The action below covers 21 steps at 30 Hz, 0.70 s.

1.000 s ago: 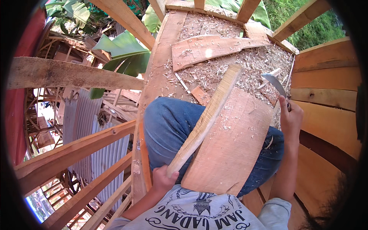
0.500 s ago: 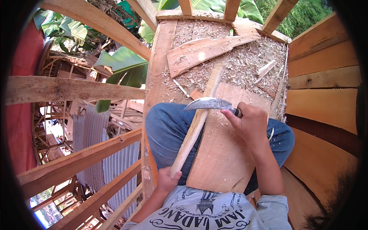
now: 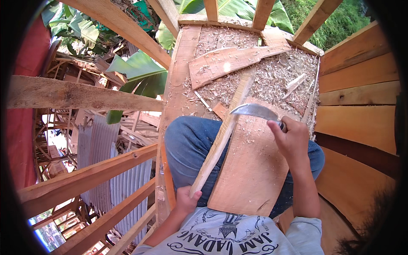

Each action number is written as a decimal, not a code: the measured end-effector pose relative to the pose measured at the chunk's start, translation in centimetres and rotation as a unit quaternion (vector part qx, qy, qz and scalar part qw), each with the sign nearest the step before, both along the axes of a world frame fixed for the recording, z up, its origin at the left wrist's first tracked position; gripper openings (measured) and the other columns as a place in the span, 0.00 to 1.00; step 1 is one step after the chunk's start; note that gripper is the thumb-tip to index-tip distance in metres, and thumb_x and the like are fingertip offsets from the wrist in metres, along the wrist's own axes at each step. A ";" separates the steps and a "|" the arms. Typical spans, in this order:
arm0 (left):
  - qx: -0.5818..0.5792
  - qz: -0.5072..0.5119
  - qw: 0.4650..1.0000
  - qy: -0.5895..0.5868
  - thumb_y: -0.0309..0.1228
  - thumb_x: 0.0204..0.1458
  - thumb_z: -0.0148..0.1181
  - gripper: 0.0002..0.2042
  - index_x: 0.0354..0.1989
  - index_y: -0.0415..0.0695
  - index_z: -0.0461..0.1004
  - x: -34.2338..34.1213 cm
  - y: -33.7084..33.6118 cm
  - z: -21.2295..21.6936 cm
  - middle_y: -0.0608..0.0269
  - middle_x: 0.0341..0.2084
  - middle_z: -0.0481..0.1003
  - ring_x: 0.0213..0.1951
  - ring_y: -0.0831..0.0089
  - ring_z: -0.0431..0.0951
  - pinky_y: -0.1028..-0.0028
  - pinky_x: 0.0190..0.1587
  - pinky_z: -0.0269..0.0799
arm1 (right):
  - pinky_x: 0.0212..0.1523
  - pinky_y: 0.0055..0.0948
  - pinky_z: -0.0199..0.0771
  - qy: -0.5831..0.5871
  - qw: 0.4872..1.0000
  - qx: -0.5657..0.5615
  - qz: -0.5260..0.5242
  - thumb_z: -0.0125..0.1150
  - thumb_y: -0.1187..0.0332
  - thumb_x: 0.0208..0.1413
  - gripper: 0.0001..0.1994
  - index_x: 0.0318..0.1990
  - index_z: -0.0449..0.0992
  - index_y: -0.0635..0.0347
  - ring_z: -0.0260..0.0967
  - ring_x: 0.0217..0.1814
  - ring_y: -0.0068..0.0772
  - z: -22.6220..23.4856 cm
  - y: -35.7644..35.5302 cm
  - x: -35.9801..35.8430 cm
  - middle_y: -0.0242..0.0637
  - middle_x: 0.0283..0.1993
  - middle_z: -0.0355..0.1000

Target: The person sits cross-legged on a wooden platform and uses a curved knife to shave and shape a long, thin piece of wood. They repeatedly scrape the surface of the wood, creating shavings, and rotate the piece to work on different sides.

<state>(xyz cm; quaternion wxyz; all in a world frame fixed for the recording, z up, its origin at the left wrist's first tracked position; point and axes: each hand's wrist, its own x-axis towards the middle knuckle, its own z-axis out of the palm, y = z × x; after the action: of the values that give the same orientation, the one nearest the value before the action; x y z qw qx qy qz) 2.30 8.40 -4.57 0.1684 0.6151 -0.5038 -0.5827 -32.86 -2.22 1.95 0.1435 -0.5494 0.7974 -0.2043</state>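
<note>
My left hand is closed round the near end of a long, pale wooden stick, which slants away from me over my left thigh. In my right hand is the dark handle of a curved knife. Its blade points left, with the tip at or just above the stick's right side; contact cannot be told. A wide wooden board lies between my legs, against my shirt, with a few shavings on its far part.
Wood shavings cover the plank floor ahead. A tapered plank lies across them, with a split wood offcut to its right. A slatted rail borders my left above a drop; a plank wall stands at my right.
My right hand and the knife have moved right and slightly nearer, so the blade no longer crosses the stick. My left hand keeps its hold. The whole view has shifted slightly.
</note>
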 end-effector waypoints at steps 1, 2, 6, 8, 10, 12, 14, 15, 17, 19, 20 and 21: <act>0.002 -0.003 1.000 0.010 0.50 0.49 0.59 0.26 0.16 0.35 0.68 0.0 -0.1 0.1 0.66 0.10 0.64 0.18 0.82 0.62 0.74 0.19 0.58 | 0.17 0.33 0.62 0.006 0.997 -0.033 0.063 0.62 0.42 0.45 0.29 0.13 0.68 0.60 0.63 0.11 0.38 -0.5 1.0 1.6 0.37 0.09 0.61; 0.005 -0.004 1.000 0.015 0.50 0.50 0.59 0.26 0.16 0.35 0.68 0.3 0.0 0.2 0.67 0.10 0.64 0.18 0.82 0.62 0.74 0.19 0.58 | 0.16 0.32 0.63 0.014 0.993 -0.025 0.113 0.62 0.39 0.43 0.30 0.12 0.67 0.59 0.63 0.10 0.37 -0.7 1.4 3.0 0.36 0.09 0.62; 0.021 0.009 1.000 0.019 0.47 0.51 0.59 0.24 0.17 0.36 0.68 0.1 -0.1 0.2 0.70 0.11 0.64 0.19 0.83 0.61 0.75 0.19 0.57 | 0.14 0.32 0.62 0.049 0.995 -0.039 0.077 0.60 0.37 0.42 0.31 0.12 0.66 0.59 0.62 0.10 0.35 -3.0 -1.5 2.2 0.35 0.08 0.60; 0.027 0.017 0.999 0.017 0.46 0.52 0.59 0.23 0.17 0.36 0.68 -0.4 -0.4 0.6 0.71 0.11 0.64 0.19 0.84 0.61 0.75 0.20 0.57 | 0.14 0.32 0.61 0.066 0.994 -0.069 0.058 0.59 0.36 0.43 0.32 0.12 0.66 0.59 0.62 0.10 0.36 -4.3 -2.7 1.4 0.36 0.08 0.60; 0.020 0.020 0.999 0.018 0.46 0.52 0.59 0.23 0.17 0.37 0.68 -0.6 -0.4 0.8 0.71 0.12 0.63 0.19 0.84 0.60 0.76 0.20 0.57 | 0.14 0.33 0.61 0.079 0.993 -0.079 0.024 0.58 0.35 0.43 0.32 0.12 0.66 0.59 0.62 0.10 0.36 -4.6 -3.8 0.2 0.36 0.08 0.60; 0.016 0.017 1.000 0.017 0.47 0.52 0.58 0.24 0.17 0.37 0.68 -0.9 -0.5 0.9 0.71 0.12 0.64 0.19 0.84 0.61 0.76 0.20 0.57 | 0.15 0.34 0.62 0.089 0.993 -0.066 -0.030 0.56 0.35 0.45 0.33 0.12 0.67 0.60 0.62 0.10 0.37 -4.2 -4.7 -1.1 0.38 0.09 0.61; 0.019 0.005 1.000 0.010 0.47 0.52 0.58 0.24 0.16 0.37 0.68 -0.8 -0.7 1.1 0.71 0.11 0.64 0.18 0.83 0.61 0.76 0.20 0.58 | 0.16 0.35 0.63 0.093 0.994 -0.057 -0.030 0.55 0.35 0.45 0.33 0.12 0.67 0.60 0.62 0.11 0.39 -3.6 -4.8 -0.7 0.39 0.09 0.61; 0.023 0.006 1.000 0.010 0.47 0.52 0.58 0.25 0.15 0.37 0.68 -0.7 -0.7 1.1 0.70 0.11 0.65 0.18 0.83 0.62 0.76 0.19 0.58 | 0.17 0.36 0.63 0.094 0.994 -0.053 -0.030 0.55 0.35 0.46 0.33 0.12 0.67 0.61 0.62 0.12 0.39 -3.4 -4.7 -0.6 0.39 0.09 0.62; 0.027 0.007 1.000 0.013 0.48 0.52 0.57 0.25 0.15 0.37 0.68 -0.7 -0.8 1.1 0.69 0.11 0.65 0.17 0.83 0.63 0.76 0.19 0.58 | 0.18 0.38 0.63 0.064 0.996 -0.046 -0.037 0.54 0.35 0.47 0.34 0.13 0.67 0.61 0.63 0.13 0.41 -3.4 -4.3 -0.5 0.40 0.10 0.62; 0.021 0.004 1.000 0.021 0.49 0.52 0.58 0.25 0.14 0.37 0.68 -0.4 -0.6 0.7 0.69 0.10 0.66 0.17 0.82 0.64 0.76 0.19 0.59 | 0.18 0.38 0.63 0.033 0.998 -0.041 -0.039 0.54 0.35 0.47 0.34 0.13 0.68 0.61 0.63 0.13 0.42 -3.1 -3.7 0.1 0.41 0.10 0.62; 0.018 0.004 1.000 0.024 0.49 0.52 0.58 0.26 0.14 0.37 0.68 -0.3 -0.6 0.6 0.68 0.10 0.66 0.17 0.82 0.64 0.76 0.19 0.59 | 0.18 0.37 0.64 -0.001 0.998 -0.039 -0.040 0.56 0.37 0.47 0.32 0.13 0.68 0.61 0.64 0.13 0.42 -2.7 -3.3 0.6 0.41 0.11 0.63; 0.018 0.003 1.000 0.026 0.48 0.52 0.58 0.25 0.14 0.37 0.68 -0.2 -0.6 0.7 0.68 0.10 0.66 0.17 0.82 0.65 0.76 0.19 0.59 | 0.18 0.36 0.64 0.000 0.999 -0.038 -0.006 0.57 0.38 0.47 0.31 0.13 0.68 0.61 0.65 0.13 0.42 -2.0 -2.7 1.3 0.40 0.11 0.64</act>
<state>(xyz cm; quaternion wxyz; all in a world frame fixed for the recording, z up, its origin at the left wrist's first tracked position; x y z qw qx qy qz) 2.10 7.76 -3.84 0.1718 0.6041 -0.4873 -0.6067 -31.60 -4.96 -0.04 0.1208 -0.5501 0.7921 -0.2354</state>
